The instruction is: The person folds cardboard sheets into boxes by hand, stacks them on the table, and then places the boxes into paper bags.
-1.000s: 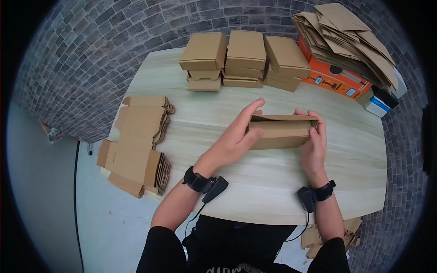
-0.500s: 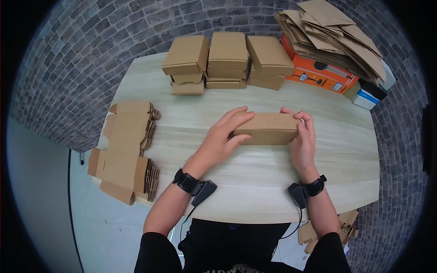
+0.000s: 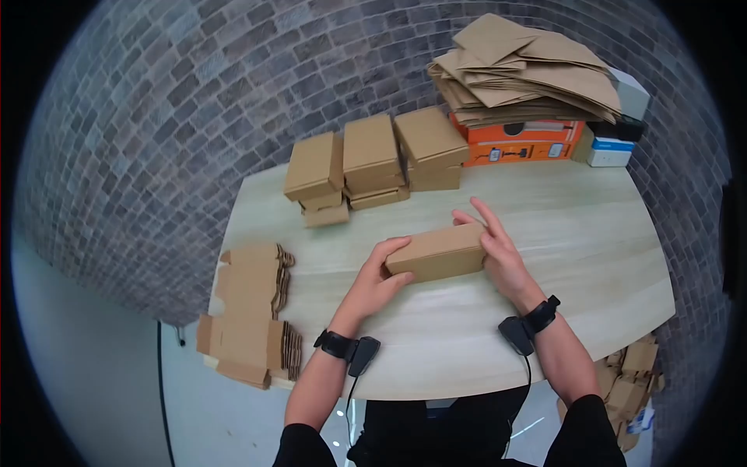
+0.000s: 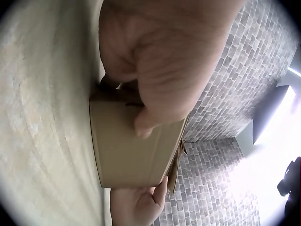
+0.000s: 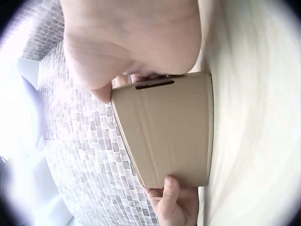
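A closed brown cardboard box (image 3: 447, 265) sits near the middle of the table, between both hands. My left hand (image 3: 367, 289) grips its left end, the thumb (image 4: 145, 127) lying along the near side and the fingers bent over the far top edge. At the right end is my right hand (image 3: 506, 261), its thumb by the top corner and its fingers stretched out, raised beyond the box. In the right wrist view a narrow dark slot shows along the box's end edge, close under the palm.
Flattened cardboard blanks (image 3: 249, 311) lie stacked at the table's left. Along the back stand stacks of folded boxes (image 3: 372, 152). Brown paper sheets (image 3: 529, 70) top an orange box (image 3: 521, 146) at the back right, beside a small white-and-blue box (image 3: 611, 152). Cardboard pieces (image 3: 626, 389) lie below, right.
The box's top stood open with a raised flap a second ago; it has since been folded down. My right fingers have straightened off the box's end. The head view has shifted.
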Available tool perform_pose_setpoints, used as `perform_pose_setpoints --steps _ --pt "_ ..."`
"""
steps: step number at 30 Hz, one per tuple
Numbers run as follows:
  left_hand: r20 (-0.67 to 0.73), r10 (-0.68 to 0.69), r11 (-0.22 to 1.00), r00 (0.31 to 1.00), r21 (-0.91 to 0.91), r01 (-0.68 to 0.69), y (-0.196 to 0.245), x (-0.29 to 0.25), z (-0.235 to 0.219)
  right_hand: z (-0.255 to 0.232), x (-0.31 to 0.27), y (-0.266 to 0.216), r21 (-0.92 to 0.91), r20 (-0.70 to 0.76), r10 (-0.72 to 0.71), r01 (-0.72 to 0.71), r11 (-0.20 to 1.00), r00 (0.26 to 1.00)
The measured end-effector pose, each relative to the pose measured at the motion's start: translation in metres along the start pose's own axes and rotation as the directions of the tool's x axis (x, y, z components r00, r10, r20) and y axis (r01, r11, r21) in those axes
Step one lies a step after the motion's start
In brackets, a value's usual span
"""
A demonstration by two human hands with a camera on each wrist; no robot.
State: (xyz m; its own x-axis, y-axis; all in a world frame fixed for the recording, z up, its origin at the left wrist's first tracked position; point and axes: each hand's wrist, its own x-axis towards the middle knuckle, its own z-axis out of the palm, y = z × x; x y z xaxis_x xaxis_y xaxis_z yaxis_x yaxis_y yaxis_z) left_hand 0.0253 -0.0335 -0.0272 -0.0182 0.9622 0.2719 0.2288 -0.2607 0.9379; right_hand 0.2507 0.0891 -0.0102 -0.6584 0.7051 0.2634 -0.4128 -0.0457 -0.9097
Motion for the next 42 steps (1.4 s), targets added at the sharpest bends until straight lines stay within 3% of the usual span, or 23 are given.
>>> perform_pose_setpoints --steps 2,4,9,11,13,15,17,18,20,22,24,26,27,29,31,33,35,37,38,39,40,41,42 --pt "-0.045 -0.026 0.999 0.999 -0.048 0.024 -0.003 -0.002 0.0 -0.003 -0.005 -0.002 0.047 0.012 0.011 -0.011 0.999 1.0" --pt "-0.039 -0.026 0.999 0.999 -0.035 0.025 -0.002 -0.002 0.0 -0.012 -0.003 0.007 0.287 0.023 0.076 -0.079 0.955 0.997" --pt "-0.072 -0.039 0.999 0.997 0.03 0.041 0.03 0.006 0.007 -0.037 0.002 0.012 0.321 -0.142 0.034 0.013 0.947 0.989" --pt "-0.12 -0.002 0.989 0.993 0.148 0.019 0.05 0.011 0.002 -0.043 0.003 0.012 0.306 -0.201 0.045 0.019 0.952 0.979" --pt "-0.214 0.164 0.913 0.963 0.404 -0.066 0.059 0.027 -0.023 -0.043 0.004 0.012 0.315 -0.285 0.127 -0.032 0.948 0.95" --pt "-0.355 0.256 0.949 0.899 0.268 -0.165 0.106 0.052 -0.02 -0.044 0.005 0.021 0.283 -0.291 0.124 -0.039 0.958 0.949" --pt "-0.427 0.357 0.917 0.831 0.331 -0.224 0.124 0.08 -0.028 -0.044 0.005 0.023 0.244 -0.291 0.117 -0.045 0.969 0.95" --pt "-0.422 0.444 0.845 0.79 0.489 -0.214 0.124 0.098 -0.033 -0.043 0.005 0.022 0.247 -0.297 0.133 -0.058 0.967 0.946" --pt "-0.222 0.672 0.413 0.707 0.904 -0.11 0.125 0.126 -0.033 -0.04 0.006 0.022 0.248 -0.292 0.143 -0.069 0.966 0.946" --pt "-0.138 0.591 0.349 0.795 0.932 -0.097 0.092 0.159 -0.047 -0.042 0.006 0.023 0.245 -0.296 0.165 -0.092 0.965 0.941" --pt "-0.111 0.545 0.118 0.831 0.992 0.054 0.079 0.173 -0.021 -0.044 0.006 0.024 0.238 -0.291 0.161 -0.092 0.967 0.943" --pt "-0.021 0.409 0.135 0.912 0.99 -0.038 0.072 0.176 -0.002 -0.044 0.006 0.023 0.23 -0.289 0.16 -0.094 0.969 0.944" --pt "-0.029 0.415 0.141 0.909 0.989 -0.033 0.071 0.177 0.0 -0.044 0.005 0.023 0.252 -0.29 0.169 -0.095 0.963 0.942" --pt "0.172 0.544 0.406 0.821 0.802 -0.437 0.077 0.174 0.01 -0.044 0.005 0.022 0.269 -0.293 0.191 -0.111 0.957 0.937" --pt "0.184 0.635 0.403 0.75 0.75 -0.525 0.088 0.161 -0.003 -0.043 0.002 0.024 0.26 -0.3 0.167 -0.088 0.962 0.939" --pt "0.045 0.627 0.451 0.778 0.793 -0.409 0.095 0.14 -0.032 -0.044 0.002 0.024 0.235 -0.297 0.164 -0.094 0.967 0.941" --pt "0.039 0.618 0.367 0.785 0.869 -0.332 0.115 0.111 -0.074 -0.045 0.003 0.027 0.224 -0.263 0.18 -0.122 0.967 0.948" --pt "-0.118 0.448 0.454 0.886 0.884 -0.112 0.115 0.072 -0.142 -0.047 0.005 0.032 0.194 -0.283 0.153 -0.1 0.976 0.947" --pt "-0.162 0.416 0.448 0.895 0.893 -0.046 0.118 0.049 -0.168 -0.046 0.006 0.034 0.164 -0.294 0.145 -0.1 0.981 0.945" --pt "-0.292 0.235 0.473 0.927 0.868 0.153 0.126 0.024 -0.192 -0.045 0.007 0.033 0.139 -0.299 0.136 -0.098 0.985 0.945" --pt "-0.418 0.05 0.46 0.907 0.816 0.351 0.134 -0.01 -0.212 -0.043 0.007 0.032 0.127 -0.294 0.141 -0.108 0.986 0.945" --pt "-0.462 0.031 0.428 0.886 0.808 0.406 0.138 -0.046 -0.229 -0.041 0.007 0.031 0.114 -0.294 0.135 -0.106 0.988 0.946" --pt "-0.512 -0.06 0.27 0.857 0.818 0.508 0.136 -0.076 -0.246 -0.038 0.007 0.029 0.117 -0.282 0.143 -0.114 0.987 0.949"
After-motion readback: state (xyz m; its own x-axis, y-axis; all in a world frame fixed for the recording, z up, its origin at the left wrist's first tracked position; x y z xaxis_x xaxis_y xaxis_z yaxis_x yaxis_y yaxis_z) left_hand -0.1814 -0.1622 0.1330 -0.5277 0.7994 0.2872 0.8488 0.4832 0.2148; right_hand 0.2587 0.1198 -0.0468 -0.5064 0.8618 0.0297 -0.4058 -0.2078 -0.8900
